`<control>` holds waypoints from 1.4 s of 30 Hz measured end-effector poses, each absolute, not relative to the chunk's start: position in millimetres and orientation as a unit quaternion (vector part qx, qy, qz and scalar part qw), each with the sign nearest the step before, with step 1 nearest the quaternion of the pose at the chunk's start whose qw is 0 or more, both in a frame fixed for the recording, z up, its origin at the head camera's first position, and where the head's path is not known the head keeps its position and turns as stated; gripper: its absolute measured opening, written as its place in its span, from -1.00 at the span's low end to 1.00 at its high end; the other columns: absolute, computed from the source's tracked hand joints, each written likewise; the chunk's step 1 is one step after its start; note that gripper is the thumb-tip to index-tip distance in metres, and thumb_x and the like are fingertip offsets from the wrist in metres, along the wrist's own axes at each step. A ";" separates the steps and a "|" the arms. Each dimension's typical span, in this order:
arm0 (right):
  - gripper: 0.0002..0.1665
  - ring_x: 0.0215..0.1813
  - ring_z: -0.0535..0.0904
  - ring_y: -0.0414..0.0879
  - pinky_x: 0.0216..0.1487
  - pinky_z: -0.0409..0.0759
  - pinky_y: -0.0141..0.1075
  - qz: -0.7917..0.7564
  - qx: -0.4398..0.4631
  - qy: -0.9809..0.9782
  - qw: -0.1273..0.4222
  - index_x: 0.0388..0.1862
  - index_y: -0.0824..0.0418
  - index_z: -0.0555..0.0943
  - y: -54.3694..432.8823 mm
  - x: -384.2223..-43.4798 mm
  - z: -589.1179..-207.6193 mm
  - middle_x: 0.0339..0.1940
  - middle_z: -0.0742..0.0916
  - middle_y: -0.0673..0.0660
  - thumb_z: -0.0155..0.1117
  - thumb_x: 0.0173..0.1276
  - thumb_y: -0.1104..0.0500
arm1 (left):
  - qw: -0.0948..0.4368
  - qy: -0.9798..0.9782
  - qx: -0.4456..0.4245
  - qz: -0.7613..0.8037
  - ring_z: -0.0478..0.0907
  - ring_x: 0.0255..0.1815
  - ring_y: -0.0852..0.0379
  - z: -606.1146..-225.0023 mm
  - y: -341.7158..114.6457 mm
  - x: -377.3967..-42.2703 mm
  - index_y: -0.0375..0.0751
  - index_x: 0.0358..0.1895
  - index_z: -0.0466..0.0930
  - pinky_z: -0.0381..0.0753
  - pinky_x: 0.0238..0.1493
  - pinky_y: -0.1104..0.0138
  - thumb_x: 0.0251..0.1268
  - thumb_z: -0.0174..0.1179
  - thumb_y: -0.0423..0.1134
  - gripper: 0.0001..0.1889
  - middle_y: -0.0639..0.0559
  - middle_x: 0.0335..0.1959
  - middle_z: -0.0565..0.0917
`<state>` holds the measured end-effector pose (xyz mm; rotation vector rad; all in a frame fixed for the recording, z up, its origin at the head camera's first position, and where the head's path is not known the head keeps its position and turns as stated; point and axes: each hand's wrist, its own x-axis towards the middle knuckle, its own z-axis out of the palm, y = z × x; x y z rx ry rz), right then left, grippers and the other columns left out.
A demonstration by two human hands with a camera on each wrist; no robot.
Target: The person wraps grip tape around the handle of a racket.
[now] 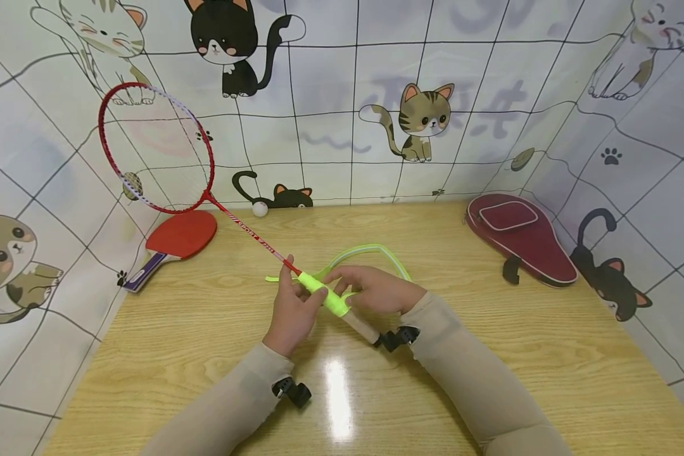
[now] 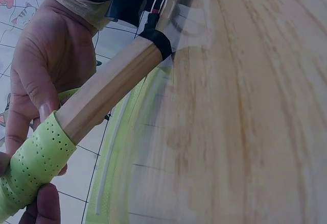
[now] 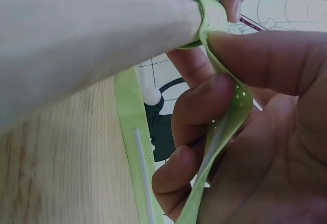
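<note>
A red and white badminton racket [image 1: 251, 233] slants across the table, its head raised to the left. My left hand [image 1: 293, 313] holds its handle, thumb and fingers around the part wrapped in yellow-green perforated overgrip tape [image 1: 335, 303]. Below the wrap the wooden handle [image 2: 117, 78] is bare down to a black band [image 2: 158, 43] near its butt. On the right of the handle, my right hand [image 1: 382, 288] pinches the unwound tape [image 3: 244, 101] between thumb and fingers, close to where it leaves the wrap. Its loose length [image 1: 370, 248] curves behind the hands.
To the left lies a red table tennis bat [image 1: 182, 234], near a white ball [image 1: 259, 209] at the wall. A dark red bat case [image 1: 519, 234] rests at the back right. Cat-printed walls [image 1: 330, 82] border the wooden table [image 1: 547, 354] behind and at both sides.
</note>
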<state>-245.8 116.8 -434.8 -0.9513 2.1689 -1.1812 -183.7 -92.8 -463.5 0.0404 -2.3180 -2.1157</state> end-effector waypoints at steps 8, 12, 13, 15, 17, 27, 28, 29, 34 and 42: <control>-0.18 0.21 0.69 -0.08 0.37 0.50 0.02 -0.425 -0.349 0.790 0.271 0.60 0.04 0.39 119.6 -244.7 -433.3 0.01 0.83 0.05 0.06 0.41 0.52 | 0.004 -0.737 0.011 -0.676 0.71 0.17 -0.23 -465.9 -91.7 -183.1 0.05 0.72 -0.29 0.66 0.16 0.11 0.43 0.29 -0.32 0.03 -0.42 0.16 0.68; -0.20 0.14 0.70 -0.10 0.39 0.49 0.08 -0.433 -0.355 0.786 0.263 0.57 0.07 0.41 120.1 -245.9 -435.0 -0.05 0.83 0.04 0.10 0.39 0.52 | 0.008 -0.742 0.016 -0.670 0.72 0.14 -0.21 -464.8 -91.5 -181.2 0.01 0.69 -0.33 0.66 0.13 0.11 0.43 0.30 -0.29 0.04 -0.41 0.17 0.68; -0.21 0.13 0.70 -0.10 0.40 0.49 0.10 -0.435 -0.353 0.785 0.263 0.57 0.07 0.41 119.5 -245.6 -434.8 -0.06 0.82 0.04 0.12 0.40 0.51 | 0.010 -0.742 0.017 -0.670 0.73 0.13 -0.20 -464.6 -91.6 -180.8 0.00 0.69 -0.34 0.66 0.11 0.13 0.42 0.30 -0.29 0.04 -0.40 0.17 0.68; -0.24 0.12 0.70 -0.09 0.40 0.48 0.12 -0.438 -0.349 0.785 0.263 0.55 0.08 0.42 118.3 -244.7 -434.5 -0.07 0.82 0.04 0.18 0.41 0.49 | 0.010 -0.744 0.020 -0.668 0.74 0.09 -0.17 -464.5 -91.9 -180.2 -0.01 0.69 -0.33 0.65 0.06 0.17 0.42 0.31 -0.28 0.04 -0.39 0.16 0.69; -0.25 0.11 0.70 -0.10 0.41 0.47 0.13 -0.438 -0.343 0.788 0.263 0.55 0.07 0.42 117.3 -243.8 -434.2 -0.06 0.82 0.04 0.23 0.43 0.46 | 0.010 -0.745 0.020 -0.667 0.75 0.06 -0.15 -464.4 -91.8 -179.4 -0.02 0.69 -0.34 0.65 0.02 0.20 0.43 0.32 -0.25 0.05 -0.38 0.16 0.69; -0.29 0.19 0.69 -0.07 0.45 0.47 0.15 -0.423 -0.342 0.802 0.245 0.54 0.05 0.45 115.0 -242.8 -433.2 0.06 0.80 0.08 0.23 0.44 0.41 | 0.030 -0.730 0.045 -0.681 0.75 0.08 -0.19 -464.1 -89.2 -179.6 -0.05 0.65 -0.31 0.66 0.04 0.16 0.43 0.33 -0.31 0.02 -0.37 0.15 0.68; -0.28 0.20 0.69 -0.06 0.43 0.48 0.14 -0.425 -0.341 0.801 0.247 0.53 0.04 0.46 115.6 -243.0 -433.2 0.07 0.80 0.08 0.21 0.43 0.42 | 0.031 -0.726 0.047 -0.685 0.74 0.09 -0.19 -464.2 -88.7 -180.0 -0.06 0.64 -0.31 0.66 0.06 0.16 0.42 0.33 -0.32 0.02 -0.37 0.15 0.68; -0.27 0.20 0.70 -0.06 0.42 0.49 0.13 -0.428 -0.339 0.799 0.252 0.54 0.03 0.45 116.2 -243.2 -433.2 0.08 0.80 0.08 0.18 0.43 0.43 | 0.031 -0.723 0.048 -0.688 0.74 0.10 -0.20 -464.4 -88.5 -180.3 -0.07 0.64 -0.31 0.65 0.07 0.16 0.42 0.32 -0.34 0.01 -0.38 0.15 0.68; -0.22 0.19 0.71 -0.09 0.33 0.55 0.01 -0.435 -0.335 0.788 0.280 0.57 -0.04 0.42 118.5 -243.7 -433.8 0.09 0.80 0.04 0.13 0.44 0.46 | 0.023 -0.712 0.059 -0.699 0.70 0.19 -0.23 -465.3 -88.2 -182.5 -0.11 0.63 -0.30 0.62 0.15 0.14 0.39 0.30 -0.37 0.00 -0.41 0.18 0.65; -0.21 0.11 0.71 -0.10 0.37 0.51 0.03 -0.429 -0.343 0.790 0.273 0.56 0.03 0.43 118.1 -242.5 -430.9 -0.06 0.82 0.05 0.17 0.39 0.47 | 0.019 -0.712 0.065 -0.699 0.72 0.14 -0.19 -466.8 -88.9 -183.5 -0.12 0.60 -0.24 0.59 0.15 0.14 0.36 0.30 -0.34 -0.04 -0.39 0.15 0.68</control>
